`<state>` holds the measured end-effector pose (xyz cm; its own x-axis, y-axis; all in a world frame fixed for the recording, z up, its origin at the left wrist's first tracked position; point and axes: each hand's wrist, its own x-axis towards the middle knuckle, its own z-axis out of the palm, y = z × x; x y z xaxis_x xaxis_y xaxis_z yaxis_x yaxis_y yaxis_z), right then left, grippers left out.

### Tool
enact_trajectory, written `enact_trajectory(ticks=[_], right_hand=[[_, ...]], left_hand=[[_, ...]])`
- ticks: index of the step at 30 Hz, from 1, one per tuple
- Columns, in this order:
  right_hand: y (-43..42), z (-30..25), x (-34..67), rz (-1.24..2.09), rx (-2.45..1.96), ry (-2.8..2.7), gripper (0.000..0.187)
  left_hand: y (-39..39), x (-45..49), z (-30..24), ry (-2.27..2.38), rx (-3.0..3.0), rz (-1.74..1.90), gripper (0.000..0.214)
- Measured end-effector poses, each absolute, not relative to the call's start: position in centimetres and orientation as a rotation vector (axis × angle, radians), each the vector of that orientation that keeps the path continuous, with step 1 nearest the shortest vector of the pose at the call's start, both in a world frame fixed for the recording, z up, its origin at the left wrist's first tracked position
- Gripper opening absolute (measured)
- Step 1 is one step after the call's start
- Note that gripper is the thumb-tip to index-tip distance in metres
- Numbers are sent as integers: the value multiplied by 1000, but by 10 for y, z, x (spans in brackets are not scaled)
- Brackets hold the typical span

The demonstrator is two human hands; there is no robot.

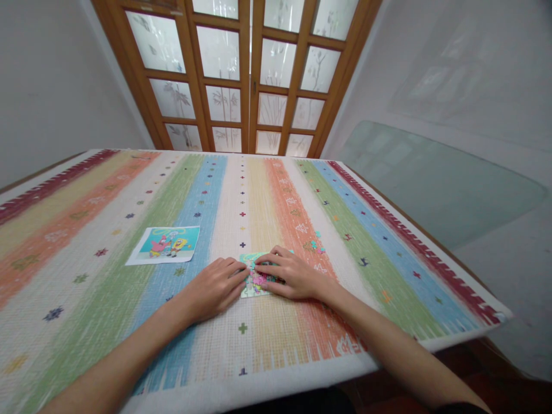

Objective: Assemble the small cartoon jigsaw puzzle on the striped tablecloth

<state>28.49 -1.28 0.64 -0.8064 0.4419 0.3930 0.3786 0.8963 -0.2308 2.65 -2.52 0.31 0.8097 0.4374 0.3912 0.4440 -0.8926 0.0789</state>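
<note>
A small jigsaw puzzle [254, 275] with a pale green edge and pink parts lies on the striped tablecloth [107, 310] near the table's middle front. My left hand [214, 289] rests flat at the puzzle's left edge, fingers curved and touching it. My right hand [290, 273] lies over the puzzle's right half, fingers stretched out and pressing on the pieces, hiding much of it. A few loose puzzle pieces [317, 246] sit just beyond my right hand.
A cartoon reference picture [166, 244] lies flat to the left of the hands. A wooden door with frosted glass panes [241, 75] stands behind the table. A glass sheet [431, 178] leans at the right wall. The table's front edge is close below my forearms.
</note>
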Motion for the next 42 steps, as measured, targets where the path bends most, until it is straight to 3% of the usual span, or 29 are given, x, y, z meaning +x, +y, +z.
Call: enact_trajectory(ticks=[42], right_hand=[[-9,5,294,167,-758,-2643,38]], left_hand=[[-23,23,-2,-701,-2996,-704,33]])
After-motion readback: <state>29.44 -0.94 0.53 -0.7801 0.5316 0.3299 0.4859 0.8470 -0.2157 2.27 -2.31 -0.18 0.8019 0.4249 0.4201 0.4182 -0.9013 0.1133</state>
